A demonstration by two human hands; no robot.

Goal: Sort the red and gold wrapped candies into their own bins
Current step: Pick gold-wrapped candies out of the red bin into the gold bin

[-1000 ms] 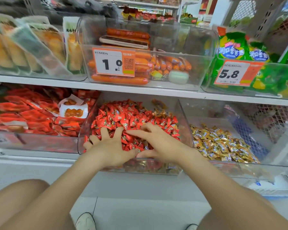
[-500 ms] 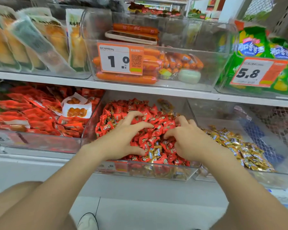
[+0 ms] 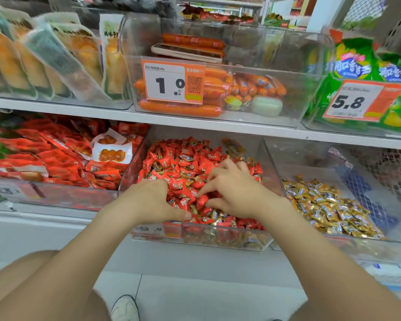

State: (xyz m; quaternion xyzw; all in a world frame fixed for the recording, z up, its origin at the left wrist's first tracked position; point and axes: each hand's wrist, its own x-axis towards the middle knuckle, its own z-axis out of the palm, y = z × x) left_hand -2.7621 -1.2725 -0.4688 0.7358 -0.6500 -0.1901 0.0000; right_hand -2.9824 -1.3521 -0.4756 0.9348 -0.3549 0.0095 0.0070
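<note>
The left hand (image 3: 148, 200) is sunk knuckle-deep in the near part of the middle clear plastic bin (image 3: 202, 237), fingers curled down into the heap and thumb laid flat along its front. The buried fingertips hide whether they hold anything, so I cannot tell. It seems placed there to hold the pile back so that buried pieces show.

The right hand (image 3: 232, 193) lies on the same heap with fingers spread and bent. Its index finger and thumb converge on one wrapper, though whether they actually pinch it I cannot tell.

The small red foil-wrapped candies (image 3: 183, 167) fill this bin. Stray gold foil-wrapped candies (image 3: 218, 215) sit among them near the front, and more show low down through the front wall.

The heap of gold candies (image 3: 329, 205) lies in the neighbouring clear bin (image 3: 357, 247), just to the right. This puts the drop-off on the right hand's side, which probably explains why that hand does the picking.

Sorting looks unfinished, since gold pieces are mixed into the red. The slippery, loose wrappers may shift and bury the strays again.
</note>
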